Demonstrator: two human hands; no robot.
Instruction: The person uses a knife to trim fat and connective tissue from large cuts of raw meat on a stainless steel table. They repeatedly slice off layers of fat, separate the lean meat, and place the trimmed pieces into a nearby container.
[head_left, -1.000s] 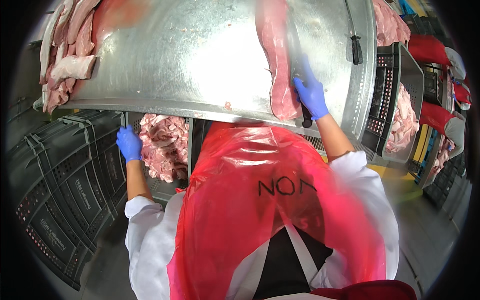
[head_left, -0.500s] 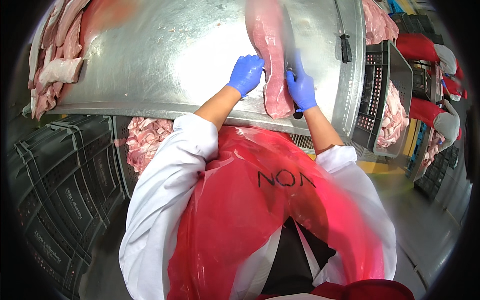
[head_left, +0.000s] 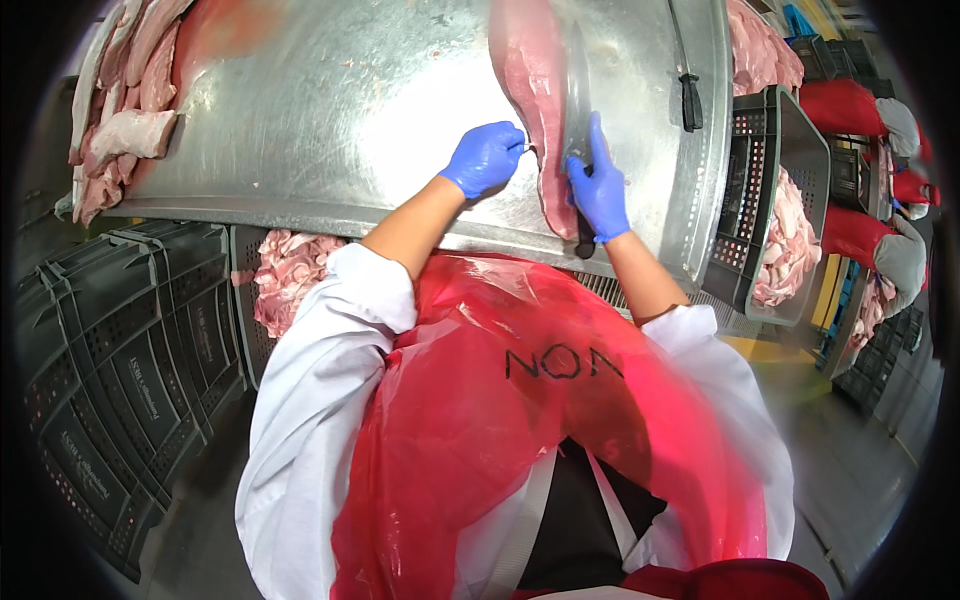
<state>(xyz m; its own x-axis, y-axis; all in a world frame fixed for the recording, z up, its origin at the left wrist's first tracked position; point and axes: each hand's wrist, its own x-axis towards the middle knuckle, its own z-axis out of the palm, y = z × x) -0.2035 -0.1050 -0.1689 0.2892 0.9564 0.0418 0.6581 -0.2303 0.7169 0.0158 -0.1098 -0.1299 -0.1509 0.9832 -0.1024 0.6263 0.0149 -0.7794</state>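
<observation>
A long pink strip of meat (head_left: 548,130) lies lengthwise on the steel table, its near end close to the front edge. My left hand (head_left: 485,160), in a blue glove, is closed at the meat's left edge, pinching a small whitish bit that joins the meat. On the other side, my gloved right hand (head_left: 600,192) is wrapped round the black handle of a knife (head_left: 585,243), index finger stretched forward. The knife's blurred blade points away from me, alongside the meat's right edge.
A black-handled sharpening steel (head_left: 690,100) lies at the right of the table (head_left: 300,130). Meat strips (head_left: 130,130) are piled far left. Black crates (head_left: 750,190) with meat pieces flank the table, more crates (head_left: 130,340) stand left. People in red aprons (head_left: 850,110) work at right.
My left hand has drawn a little left, pulling at the meat's edge. The meat now shows a narrower, smoother side, and the knife handle has become more visible under my right hand.
</observation>
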